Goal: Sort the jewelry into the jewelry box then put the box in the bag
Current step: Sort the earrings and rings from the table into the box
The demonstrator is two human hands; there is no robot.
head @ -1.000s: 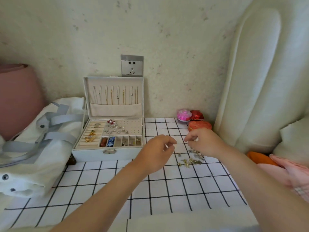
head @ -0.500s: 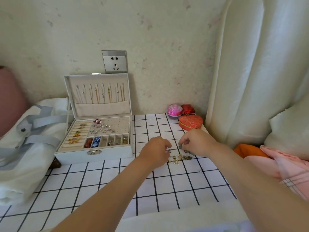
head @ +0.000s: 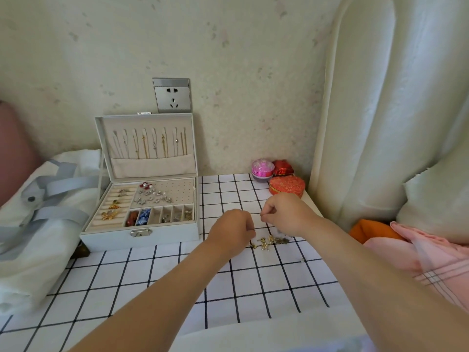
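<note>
Left hand (head: 232,231) and right hand (head: 288,215) hover knuckles-up at centre frame, fingers curled under. I cannot tell whether either pinches anything. Loose jewelry (head: 270,241), gold pieces too small to name, lies partly hidden beneath them on the checked cloth (head: 253,288). The open jewelry box (head: 142,237) stands centre left, beside the bag (head: 38,224), which is cut off at the left edge.

The jewelry box (head: 142,232) sits on the table's (head: 253,288) back left, the bag (head: 50,224) left of it, a socket (head: 172,96) on the wall behind, loose jewelry (head: 270,241) to its right, and small tins (head: 286,186) in the far right corner.
</note>
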